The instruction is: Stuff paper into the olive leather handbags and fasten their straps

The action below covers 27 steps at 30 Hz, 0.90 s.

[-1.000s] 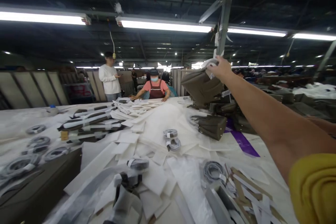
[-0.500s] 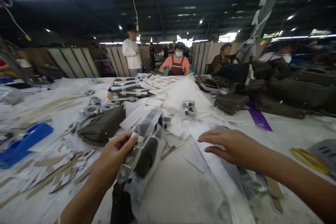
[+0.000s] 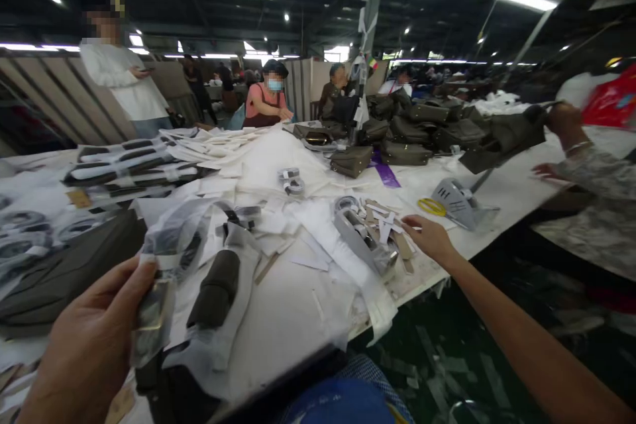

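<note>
My left hand (image 3: pixel 94 338) is closed, thumb against fingers, on a bag strap (image 3: pixel 213 291) with dark olive padding. Clear plastic and white foam wrap the strap, and a metal buckle (image 3: pixel 149 315) shows through the plastic just below my thumb. The strap's lower end hangs toward the table's front edge. Over on the right, my right hand (image 3: pixel 430 238) is stretched out, its fingertips at a small pile of white and brown card strips (image 3: pixel 390 222). Beside that pile stands a grey tape dispenser (image 3: pixel 355 235). Whether the fingertips touch a strip I cannot tell.
Yellow-handled scissors (image 3: pixel 432 207) lie by another grey tape dispenser (image 3: pixel 454 202). Olive bags (image 3: pixel 417 126) are heaped at the back right, wrapped straps (image 3: pixel 134 162) at the back left. A co-worker's arm (image 3: pixel 571 132) holds a bag at right. White sheets (image 3: pixel 258 152) cover the middle.
My view has swung to the right. My right hand has moved to the card strips beside the tape dispenser. My left hand still holds the wrapped strap.
</note>
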{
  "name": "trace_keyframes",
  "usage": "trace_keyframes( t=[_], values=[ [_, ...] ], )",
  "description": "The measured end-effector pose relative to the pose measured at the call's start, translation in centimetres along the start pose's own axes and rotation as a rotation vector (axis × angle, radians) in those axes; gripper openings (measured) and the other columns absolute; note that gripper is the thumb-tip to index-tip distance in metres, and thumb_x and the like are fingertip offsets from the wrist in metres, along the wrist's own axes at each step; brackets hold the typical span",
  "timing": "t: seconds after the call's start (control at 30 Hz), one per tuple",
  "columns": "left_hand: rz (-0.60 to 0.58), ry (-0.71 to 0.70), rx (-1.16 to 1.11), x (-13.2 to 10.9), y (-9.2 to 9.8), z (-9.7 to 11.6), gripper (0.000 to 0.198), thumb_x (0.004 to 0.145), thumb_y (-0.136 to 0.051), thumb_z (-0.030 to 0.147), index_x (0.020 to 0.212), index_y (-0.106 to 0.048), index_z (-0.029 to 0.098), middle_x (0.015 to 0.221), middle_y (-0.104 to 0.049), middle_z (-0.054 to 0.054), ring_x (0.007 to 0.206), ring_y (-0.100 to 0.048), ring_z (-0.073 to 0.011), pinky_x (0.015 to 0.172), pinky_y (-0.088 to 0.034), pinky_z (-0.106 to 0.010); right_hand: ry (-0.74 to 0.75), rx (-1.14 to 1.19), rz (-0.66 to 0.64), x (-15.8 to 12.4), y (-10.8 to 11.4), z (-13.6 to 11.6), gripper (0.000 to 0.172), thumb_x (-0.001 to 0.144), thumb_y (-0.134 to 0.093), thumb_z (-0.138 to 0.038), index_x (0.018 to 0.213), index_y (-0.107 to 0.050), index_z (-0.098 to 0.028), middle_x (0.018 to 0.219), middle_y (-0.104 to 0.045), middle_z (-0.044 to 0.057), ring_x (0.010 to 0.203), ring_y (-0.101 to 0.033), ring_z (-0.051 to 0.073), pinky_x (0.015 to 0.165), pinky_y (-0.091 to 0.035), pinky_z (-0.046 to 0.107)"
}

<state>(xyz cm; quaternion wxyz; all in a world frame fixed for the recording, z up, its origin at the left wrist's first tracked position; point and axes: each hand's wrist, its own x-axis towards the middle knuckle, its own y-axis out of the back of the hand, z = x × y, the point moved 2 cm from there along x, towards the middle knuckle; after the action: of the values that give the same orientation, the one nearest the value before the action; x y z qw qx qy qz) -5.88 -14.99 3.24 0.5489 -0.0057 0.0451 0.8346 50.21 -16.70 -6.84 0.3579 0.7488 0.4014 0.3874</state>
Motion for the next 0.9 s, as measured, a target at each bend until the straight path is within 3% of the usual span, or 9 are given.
trace_keyframes(
  t=[0.1, 0.17, 0.27, 0.4, 0.5, 0.67, 0.77, 0.9],
  values=[
    [0.060, -0.074, 0.045, 0.1, 0.0, 0.0, 0.043, 0.064, -0.083, 0.045, 0.104, -0.073, 0.032, 0.064, -0.070, 0.005, 0.046, -0.060, -0.0135, 0.033, -0.048, -0.019, -0.051, -0.010, 0.007, -1.8, -0.7, 0.6, 0.022, 0.086, -0.053, -0.035, 0.093, -0.067, -0.019, 0.087, -0.073, 0.005, 0.083, -0.068, 0.022, 0.076, -0.050, 0.033],
    [0.041, -0.087, 0.038, -0.1, -0.3, 0.3, 0.044, 0.063, -0.083, 0.047, 0.103, -0.074, 0.029, 0.066, -0.070, 0.003, 0.045, -0.059, -0.0141, 0.033, -0.049, -0.022, -0.047, -0.004, 0.029, -3.1, -1.2, -0.8, 0.021, 0.087, -0.054, -0.036, 0.090, -0.066, -0.019, 0.082, -0.071, 0.005, 0.078, -0.067, 0.022, 0.072, -0.050, 0.032],
    [-0.018, -0.064, 0.022, -0.8, -0.9, 0.9, 0.047, 0.065, -0.082, 0.047, 0.105, -0.072, 0.025, 0.068, -0.070, 0.003, 0.043, -0.055, -0.0115, 0.033, -0.045, -0.020, 0.138, 0.086, 0.027, -5.4, -2.2, -6.0, 0.023, 0.093, -0.052, -0.038, 0.097, -0.066, -0.021, 0.092, -0.071, 0.006, 0.079, -0.066, 0.021, 0.073, -0.050, 0.032],
    [-0.052, -0.049, -0.005, -1.1, -1.4, 1.1, 0.052, 0.068, -0.082, 0.045, 0.112, -0.070, 0.021, 0.070, -0.070, 0.004, 0.048, -0.055, -0.0080, 0.037, -0.043, -0.014, 0.514, 0.101, -0.237, -8.4, -5.7, -14.9, 0.022, 0.098, -0.047, -0.029, 0.104, -0.067, -0.022, 0.102, -0.070, 0.007, 0.097, -0.064, 0.022, 0.085, -0.048, 0.031],
    [-0.114, -0.046, -0.018, -0.9, -1.3, 0.8, 0.055, 0.069, -0.081, 0.045, 0.117, -0.068, 0.020, 0.073, -0.071, 0.003, 0.052, -0.058, -0.0077, 0.043, -0.045, -0.012, 0.586, -0.036, -0.360, -8.8, -9.7, -18.7, 0.020, 0.098, -0.051, -0.025, 0.110, -0.066, -0.021, 0.107, -0.069, 0.008, 0.102, -0.061, 0.021, 0.089, -0.045, 0.030],
    [-0.190, -0.118, -0.054, -0.7, -0.8, 0.7, 0.053, 0.072, -0.078, 0.048, 0.114, -0.069, 0.019, 0.077, -0.073, -0.001, 0.054, -0.059, -0.0090, 0.045, -0.045, -0.014, 0.578, -0.213, -0.382, -7.1, -14.8, -19.7, 0.013, 0.092, -0.060, -0.020, 0.099, -0.068, -0.015, 0.103, -0.068, 0.011, 0.100, -0.059, 0.025, 0.086, -0.045, 0.032],
    [-0.270, -0.124, -0.090, -0.8, -1.0, 0.9, 0.049, 0.074, -0.077, 0.048, 0.112, -0.069, 0.018, 0.081, -0.073, -0.002, 0.060, -0.062, -0.0099, 0.052, -0.047, -0.015, 0.605, -0.240, -0.354, -6.5, -15.7, -19.7, 0.012, 0.090, -0.058, -0.014, 0.090, -0.070, -0.013, 0.096, -0.067, 0.013, 0.094, -0.060, 0.027, 0.080, -0.045, 0.034],
    [-0.288, -0.119, -0.119, -1.1, -1.3, 1.0, 0.048, 0.075, -0.076, 0.049, 0.111, -0.069, 0.019, 0.081, -0.073, -0.002, 0.059, -0.062, -0.0105, 0.052, -0.047, -0.016, 0.636, -0.272, -0.340, -6.2, -15.5, -19.8, 0.018, 0.089, -0.054, -0.009, 0.086, -0.071, -0.014, 0.092, -0.067, 0.014, 0.089, -0.061, 0.026, 0.075, -0.043, 0.033]
  ],
)
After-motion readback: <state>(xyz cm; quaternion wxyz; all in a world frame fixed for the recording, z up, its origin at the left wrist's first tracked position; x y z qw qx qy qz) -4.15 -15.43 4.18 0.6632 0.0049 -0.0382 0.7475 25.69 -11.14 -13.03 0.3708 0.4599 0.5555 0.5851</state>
